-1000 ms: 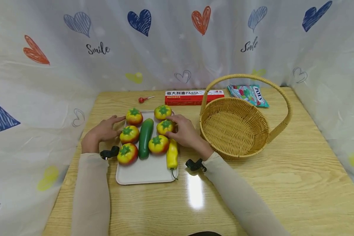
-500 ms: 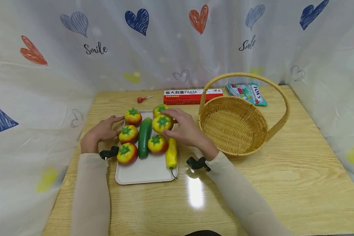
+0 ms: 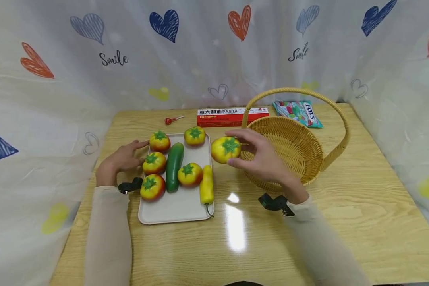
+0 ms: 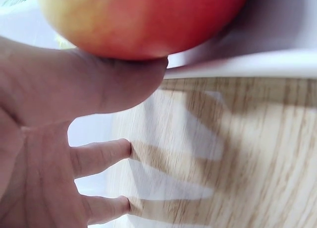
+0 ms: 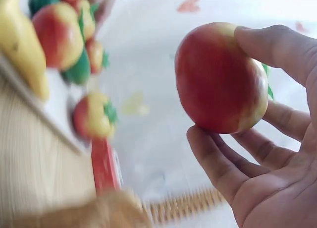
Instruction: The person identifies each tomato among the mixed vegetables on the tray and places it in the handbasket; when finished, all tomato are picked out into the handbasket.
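Note:
My right hand point(image 3: 266, 159) pinches a yellow-red toy persimmon point(image 3: 221, 151) with a green leafy cap. It hangs between the white tray point(image 3: 175, 212) and the wicker basket point(image 3: 257, 178), fingers overlapping the basket's near-left rim in the head view. In the right wrist view, the thumb and fingertips hold the red persimmon point(image 5: 218, 79) from opposite sides. My left hand point(image 3: 122, 161) stays at the tray's left edge, fingers extended; its thumb touches a persimmon point(image 4: 148, 20) in the left wrist view. On the tray lie several persimmons, a green cucumber point(image 3: 174, 167) and a yellow pepper point(image 3: 207, 184).
Behind the tray, a red pasta box point(image 3: 221, 118) lies against the curtain. A red lollipop point(image 3: 171, 120) is to its left, and a teal candy bag point(image 3: 300, 114) sits behind the basket. The basket's tall handle point(image 3: 296, 90) arches over its opening.
My right hand has lifted the middle persimmon from the tray's right column and carried it right, toward the basket. My left hand has kept its place.

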The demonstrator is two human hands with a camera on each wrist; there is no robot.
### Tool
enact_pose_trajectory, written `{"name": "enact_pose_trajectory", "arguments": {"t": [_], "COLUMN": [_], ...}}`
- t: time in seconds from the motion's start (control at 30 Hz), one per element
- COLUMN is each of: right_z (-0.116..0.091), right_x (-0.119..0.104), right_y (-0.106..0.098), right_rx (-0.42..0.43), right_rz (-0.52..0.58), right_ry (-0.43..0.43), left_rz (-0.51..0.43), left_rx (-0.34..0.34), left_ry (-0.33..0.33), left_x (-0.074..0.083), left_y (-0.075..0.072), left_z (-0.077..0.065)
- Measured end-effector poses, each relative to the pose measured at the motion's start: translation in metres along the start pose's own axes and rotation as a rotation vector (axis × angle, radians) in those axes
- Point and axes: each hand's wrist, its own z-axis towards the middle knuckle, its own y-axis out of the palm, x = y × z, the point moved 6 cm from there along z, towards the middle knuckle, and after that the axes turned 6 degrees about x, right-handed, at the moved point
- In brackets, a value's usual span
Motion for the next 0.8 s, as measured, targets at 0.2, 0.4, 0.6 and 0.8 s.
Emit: {"name": "enact_pose_trajectory", "arguments": {"t": [0.2, 0.4, 0.6, 0.8], "right_z": [-0.020, -0.028, -0.028, -0.021], "right_x": [0.024, 0.052, 0.076, 0.090], "right_y": [-0.045, -0.056, -0.055, -0.049], "right_rx": [0.141, 0.177, 0.149, 0.098], "right_rz": [0.033, -0.057, -0.238, -0.318], "right_ry": [0.077, 0.198, 0.326, 0.345], "left_rz": [0.002, 0.009, 0.009, 0.003], "left_rx": [-0.001, 0.002, 0.000, 0.003], "left_ry": [0.005, 0.012, 0.010, 0.003], "left_x": [0.000, 0.000, 0.000, -0.002], "left_y": [0.001, 0.001, 0.001, 0.002], "left_z": [-0.001, -0.001, 0.000, 0.000]}}
